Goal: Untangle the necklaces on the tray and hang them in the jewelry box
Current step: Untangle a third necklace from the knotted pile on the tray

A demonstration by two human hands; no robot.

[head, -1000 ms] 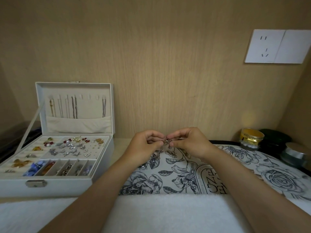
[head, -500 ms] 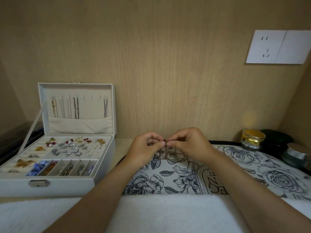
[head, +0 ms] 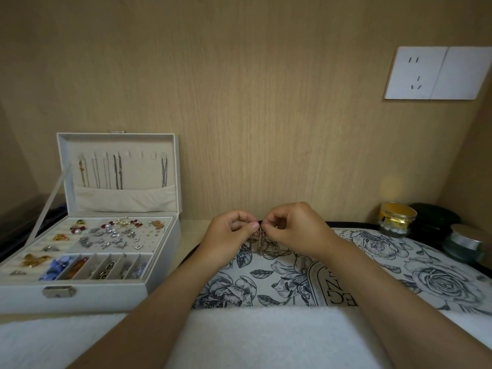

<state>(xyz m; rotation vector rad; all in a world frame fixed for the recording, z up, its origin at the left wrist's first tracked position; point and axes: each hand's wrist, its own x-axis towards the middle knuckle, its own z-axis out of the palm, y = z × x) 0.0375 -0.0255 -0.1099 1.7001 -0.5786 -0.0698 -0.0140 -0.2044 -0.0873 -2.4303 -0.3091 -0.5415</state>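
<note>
more of the tangled necklaces [head: 258,242] hangs down now than a second ago, thin brown and silver strands pinched by the left hand [head: 229,235] and right hand [head: 295,230] at frame centre over the floral tray [head: 439,275].

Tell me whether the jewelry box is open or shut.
Open. The lid of the jewelry box stands upright at the back, chains hanging inside it, and the compartments below lie uncovered.
</note>
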